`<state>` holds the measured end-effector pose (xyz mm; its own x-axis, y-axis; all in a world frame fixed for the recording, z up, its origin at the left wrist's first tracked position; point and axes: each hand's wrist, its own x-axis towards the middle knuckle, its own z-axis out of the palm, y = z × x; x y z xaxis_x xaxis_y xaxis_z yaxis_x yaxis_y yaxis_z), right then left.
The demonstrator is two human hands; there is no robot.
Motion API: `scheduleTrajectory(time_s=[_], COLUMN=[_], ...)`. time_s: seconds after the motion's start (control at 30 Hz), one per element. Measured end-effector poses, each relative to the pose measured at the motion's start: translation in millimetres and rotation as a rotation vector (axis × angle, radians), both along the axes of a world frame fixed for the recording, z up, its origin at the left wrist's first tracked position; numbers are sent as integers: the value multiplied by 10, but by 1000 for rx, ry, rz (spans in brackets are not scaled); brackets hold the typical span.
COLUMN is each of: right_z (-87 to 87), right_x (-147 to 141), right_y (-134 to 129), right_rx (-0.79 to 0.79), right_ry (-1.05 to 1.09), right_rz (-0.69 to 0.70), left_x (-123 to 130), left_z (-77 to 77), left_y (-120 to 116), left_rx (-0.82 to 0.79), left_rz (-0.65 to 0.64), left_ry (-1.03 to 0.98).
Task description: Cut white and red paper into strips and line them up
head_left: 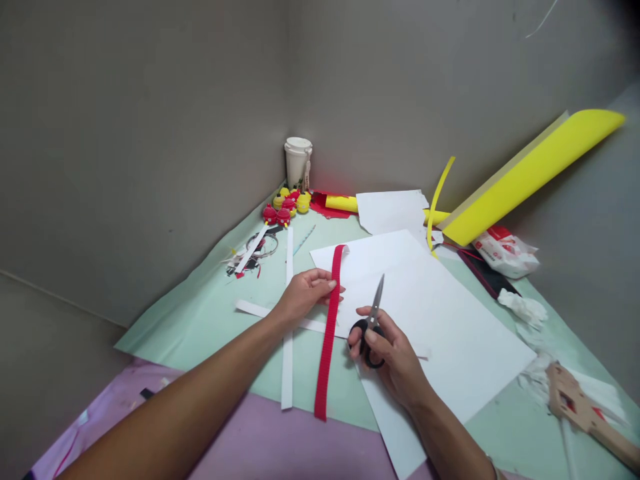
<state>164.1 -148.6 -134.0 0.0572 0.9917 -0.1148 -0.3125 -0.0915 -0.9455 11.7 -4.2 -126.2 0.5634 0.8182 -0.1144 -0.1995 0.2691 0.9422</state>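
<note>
My left hand (311,293) pinches a long red strip (328,340) near its upper part, thumb in front. The strip hangs down toward the front edge of the green sheet, and its top end curls over. In my right hand (397,357) is a pair of scissors (374,313) with black handles. Their blades point up and away and look closed. Beneath both hands lies a large white sheet (440,313). A narrow white strip (287,373) runs lengthwise left of the red one, and another white strip (253,308) passes crosswise behind my left wrist.
Small red and yellow lantern-like balls (283,217) sit near a white lidded cup (298,160) in the corner. A rolled yellow sheet (530,180) leans at the right wall. A tan glue gun (575,393) and a tissue pack (505,252) lie at right. Scraps (250,260) lie left.
</note>
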Motion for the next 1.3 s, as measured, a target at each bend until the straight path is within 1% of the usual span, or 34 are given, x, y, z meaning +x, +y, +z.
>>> scheduleTrajectory(time_s=[0.13,0.23,0.33,0.47,0.6,0.77,0.83,0.93,1.1,1.2,1.3], right_z=[-8,-4,13,6,14,110,122,95,27,11,12], right_x=[2,-5,-13,-16,-27,-57,-66,-84,-142,-171,-179], right_y=[7,12,10,13,14,-5,-9,-1,27,30,23], right_rx=[-34,-45,-47,-35,-15,-5,-7,15,60,64,48], right_ry=[10,22,5,-28,-3,-11,-15,-30,-77,-105,-112], right_rz=[30,33,34,33,-8,-44,-61,-98,-205,-207,-181], left_x=[-2,-7,-7,1,1,7,15,23,39,56,68], left_z=[-5,-20,-34,-45,-30,12,14,-2,-19,-4,17], left_y=[18,34,33,18,11,-13,-21,-18,-13,-39,-75], left_rx=[79,119,123,108,95,89,99,112,107,102,109], left_rz=[19,5,-28,-38,-39,-34,-30,-6,35,35,3], left_ry=[51,60,47,47,63,83,74,66,60,65,70])
